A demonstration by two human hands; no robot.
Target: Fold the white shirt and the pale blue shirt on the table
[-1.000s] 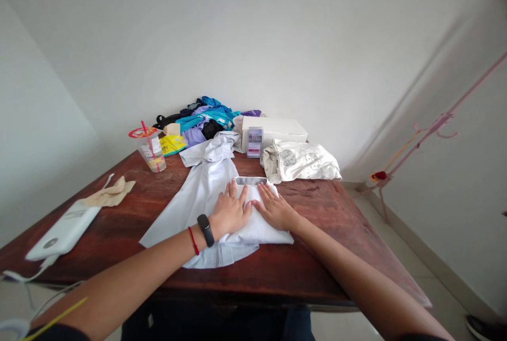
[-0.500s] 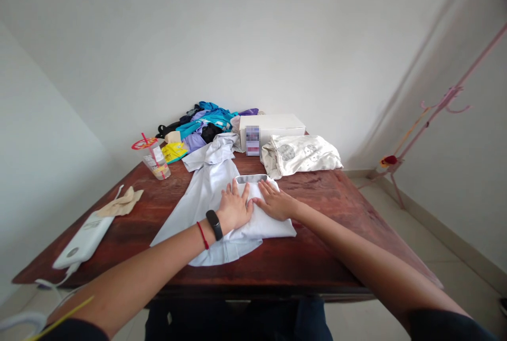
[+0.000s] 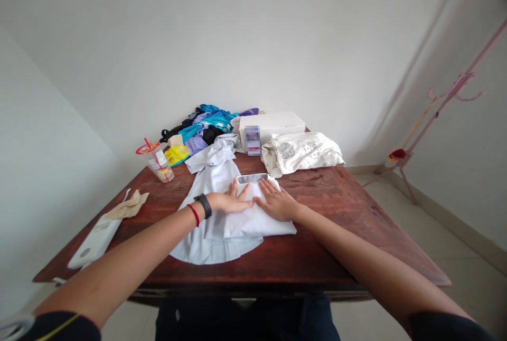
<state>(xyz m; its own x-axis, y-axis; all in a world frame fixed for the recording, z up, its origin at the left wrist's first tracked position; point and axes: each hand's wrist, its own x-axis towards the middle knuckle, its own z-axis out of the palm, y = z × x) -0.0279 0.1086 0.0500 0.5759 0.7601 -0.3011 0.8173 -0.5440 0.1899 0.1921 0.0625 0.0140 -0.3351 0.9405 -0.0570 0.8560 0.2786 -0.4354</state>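
Observation:
A white folded shirt [image 3: 259, 224] lies on the wooden table in front of me, its neckline with a grey inside at the far end. My left hand [image 3: 233, 202] rests on its left part, fingers stretched and turned partly side-on. Flat on the upper right part lies my right hand [image 3: 279, 204], fingers extended toward the neckline. Both hands are open, and neither grasps the cloth. Left of the folded part spreads a pale blue-grey section of cloth [image 3: 209, 243]; whether it belongs to the same garment I cannot tell.
Behind are a pile of clothes [image 3: 216, 119], a white box [image 3: 277, 121] and a folded patterned cloth [image 3: 304, 153]. On the left stand a plastic cup [image 3: 159, 166], a yellow packet [image 3: 176, 155] and a white device [image 3: 96, 240]. A pink rack [image 3: 451, 99] stands right.
My left hand has turned more onto its side, with its wrist shifted left and slightly away from me. The pale cloth's left edge has moved inward. My right hand stays put.

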